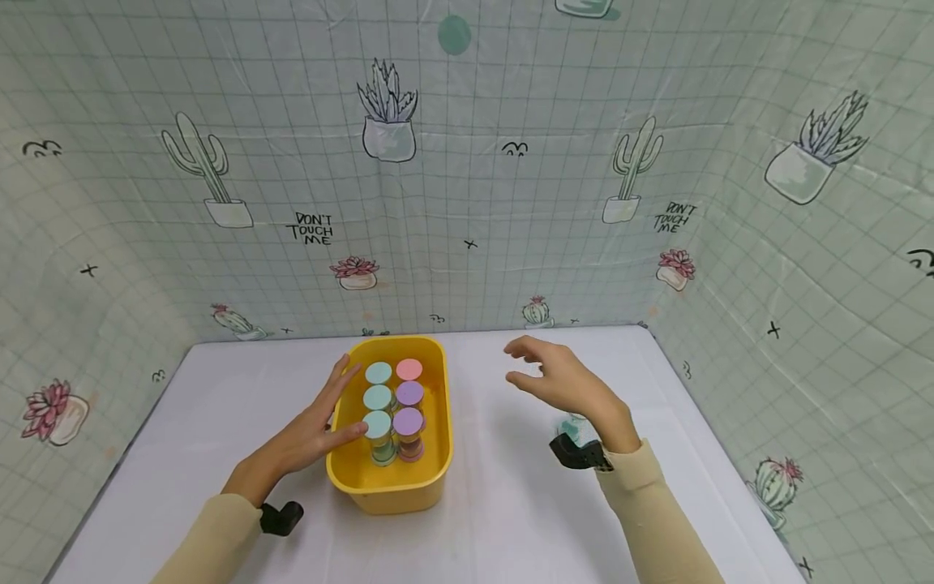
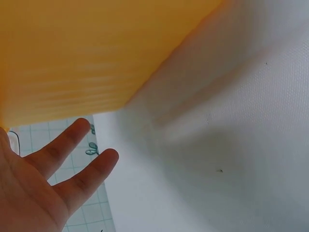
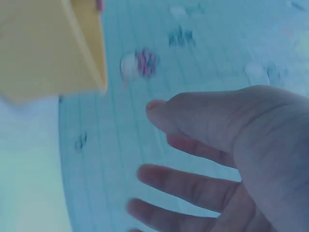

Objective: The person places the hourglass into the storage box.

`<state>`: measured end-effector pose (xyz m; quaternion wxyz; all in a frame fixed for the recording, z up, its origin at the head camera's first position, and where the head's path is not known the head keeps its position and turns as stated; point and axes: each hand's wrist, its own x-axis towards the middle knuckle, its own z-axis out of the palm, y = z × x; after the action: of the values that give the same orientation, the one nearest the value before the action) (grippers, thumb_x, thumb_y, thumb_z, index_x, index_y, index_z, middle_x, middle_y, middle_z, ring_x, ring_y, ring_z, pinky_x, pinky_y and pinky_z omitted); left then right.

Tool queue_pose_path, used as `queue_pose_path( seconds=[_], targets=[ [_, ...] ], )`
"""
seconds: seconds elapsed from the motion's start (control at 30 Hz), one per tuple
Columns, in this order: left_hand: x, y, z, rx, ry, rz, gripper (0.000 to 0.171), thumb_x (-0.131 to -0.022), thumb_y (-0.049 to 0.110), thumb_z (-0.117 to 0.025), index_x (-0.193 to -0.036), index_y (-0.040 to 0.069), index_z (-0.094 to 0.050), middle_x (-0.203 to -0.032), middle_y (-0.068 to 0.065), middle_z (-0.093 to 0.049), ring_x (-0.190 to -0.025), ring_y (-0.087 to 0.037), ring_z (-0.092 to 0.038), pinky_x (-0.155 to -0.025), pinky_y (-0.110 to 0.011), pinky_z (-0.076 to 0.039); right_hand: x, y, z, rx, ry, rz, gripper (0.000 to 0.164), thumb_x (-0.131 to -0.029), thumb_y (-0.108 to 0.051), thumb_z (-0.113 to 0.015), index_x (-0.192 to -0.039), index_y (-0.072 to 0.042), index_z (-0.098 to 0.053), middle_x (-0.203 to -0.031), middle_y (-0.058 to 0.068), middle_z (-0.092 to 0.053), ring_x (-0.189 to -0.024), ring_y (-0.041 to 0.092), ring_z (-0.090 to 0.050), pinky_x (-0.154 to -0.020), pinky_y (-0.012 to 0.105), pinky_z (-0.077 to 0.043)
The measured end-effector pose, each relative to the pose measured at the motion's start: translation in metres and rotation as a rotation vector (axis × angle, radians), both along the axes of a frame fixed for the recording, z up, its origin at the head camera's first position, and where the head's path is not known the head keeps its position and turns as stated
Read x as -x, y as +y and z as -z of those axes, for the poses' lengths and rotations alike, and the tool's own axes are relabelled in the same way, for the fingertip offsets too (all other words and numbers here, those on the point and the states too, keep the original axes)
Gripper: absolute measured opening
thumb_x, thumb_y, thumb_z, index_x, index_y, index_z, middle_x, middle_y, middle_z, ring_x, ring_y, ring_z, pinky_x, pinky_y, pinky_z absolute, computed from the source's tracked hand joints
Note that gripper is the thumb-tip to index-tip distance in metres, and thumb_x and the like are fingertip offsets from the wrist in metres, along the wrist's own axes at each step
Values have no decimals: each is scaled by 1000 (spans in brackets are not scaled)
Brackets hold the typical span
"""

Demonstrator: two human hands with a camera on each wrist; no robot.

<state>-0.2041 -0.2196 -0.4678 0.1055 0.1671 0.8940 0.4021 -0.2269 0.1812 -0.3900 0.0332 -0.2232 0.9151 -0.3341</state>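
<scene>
A yellow plastic bin (image 1: 388,501) holds several small clear jars with round lids, standing in two rows. The left row has light blue lids (image 1: 377,398); the right row has a pink lid (image 1: 409,370) at the back and purple lids (image 1: 409,422) nearer me. My left hand (image 1: 310,438) lies along the bin's left rim with fingers spread, its thumb tip beside the front light blue lid; whether it touches that lid I cannot tell. To the bin's right, my right hand (image 1: 565,380) hovers over the table, fingers loosely bent and apart, holding nothing.
A white-covered table (image 1: 496,519) lies under everything. Behind it and on both sides hang grid-patterned sheets (image 1: 467,186) printed with cacti. Each wrist carries a black strap-on camera mount (image 1: 576,453).
</scene>
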Motion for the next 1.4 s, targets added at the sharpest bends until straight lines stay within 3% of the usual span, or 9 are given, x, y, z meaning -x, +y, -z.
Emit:
queue_pose_path(
  seconds=[0.13,0.3,0.53,0.87,1.2,1.4],
  targets=[
    [-1,0,1,-3,-1,-1,95,-93,54,-62,-167,28,-8,-174,-7,13,-154,-57,-12,-107,-78,-36,-9,31,17,5,0,113,55,-98,-26,-70,-146,-6,-52,-146,19,-58,-134,46,-53,-105,61,-50],
    [-1,-1,0,-7,4,7,95,-94,53,-62,-167,26,-8,-175,-7,12,-154,-56,-13,-107,-77,-37,-21,58,38,33,-78,216,76,-97,-34,-71,-159,-11,-32,-154,27,-46,-137,52,-49,-103,64,-50],
    [-1,-2,0,-35,27,25,92,-96,48,-62,-167,25,-9,-174,-7,12,-154,-57,-12,-105,-79,-37,-34,74,65,120,-173,305,88,-97,-37,-71,-162,-7,-21,-155,33,-41,-135,57,-49,-105,66,-49],
    [-1,-2,1,-46,19,20,92,-95,48,-63,-167,27,-9,-174,-7,12,-154,-57,-11,-106,-79,-36,-47,78,86,213,-254,403,85,-96,-44,-72,-160,-9,-28,-154,33,-43,-126,45,-60,-96,52,-57],
    [0,-1,2,-67,34,31,90,-97,46,-61,-167,25,-9,-174,-8,13,-153,-58,-11,-104,-82,-35,-47,79,99,265,-267,460,84,-95,-44,-73,-159,-9,-32,-153,31,-45,-126,45,-60,-96,50,-58],
    [-1,-1,3,-73,36,32,89,-97,45,-61,-167,26,-9,-174,-9,14,-153,-59,-10,-103,-83,-35,-47,76,102,351,-283,468,79,-95,-40,-74,-158,-11,-35,-152,29,-45,-123,40,-63,-86,33,-60]
  ],
)
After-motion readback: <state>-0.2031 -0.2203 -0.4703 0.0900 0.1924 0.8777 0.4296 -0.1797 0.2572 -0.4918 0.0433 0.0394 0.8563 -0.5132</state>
